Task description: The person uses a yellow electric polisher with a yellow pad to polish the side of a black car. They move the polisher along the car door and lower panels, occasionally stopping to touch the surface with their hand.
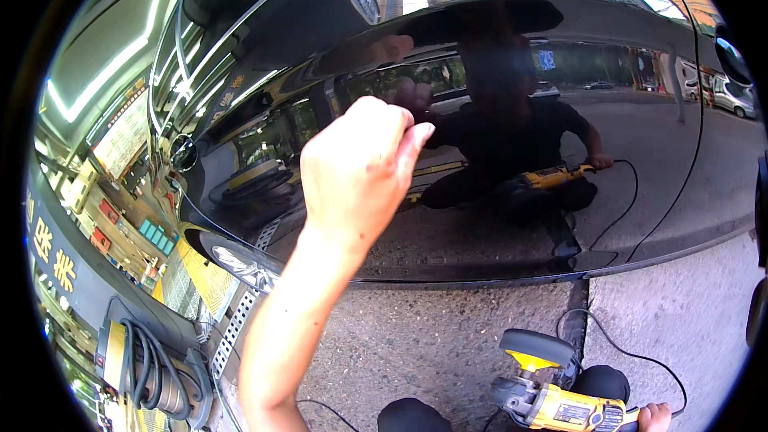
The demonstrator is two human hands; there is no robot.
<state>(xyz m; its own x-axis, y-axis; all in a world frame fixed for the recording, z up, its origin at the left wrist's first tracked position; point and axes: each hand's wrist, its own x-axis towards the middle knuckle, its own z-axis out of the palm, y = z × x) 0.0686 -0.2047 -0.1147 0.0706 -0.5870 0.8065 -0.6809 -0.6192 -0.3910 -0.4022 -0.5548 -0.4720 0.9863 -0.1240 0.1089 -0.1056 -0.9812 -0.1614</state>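
Note:
My left hand [360, 164] is raised in front of a glossy black car door [512, 216]. Its fingers curl into a fist, back toward me, and anything inside is hidden; whether it touches the paint I cannot tell. At the lower right, my right hand [656, 418] grips the rear end of a yellow polisher [572, 410]. The polisher lies low beside my bent knee, its dark round pad [536, 346] tilted upward and apart from the car. The shiny paint mirrors my arms, the polisher and the street.
A black power cord [640, 358] curves over the concrete ground [432, 328]. On the left stands a vacuum cleaner [148, 368] with a coiled dark hose. A perforated drain strip [234, 336] runs near the car's wheel [240, 262]. Behind is a lit workshop with shelves.

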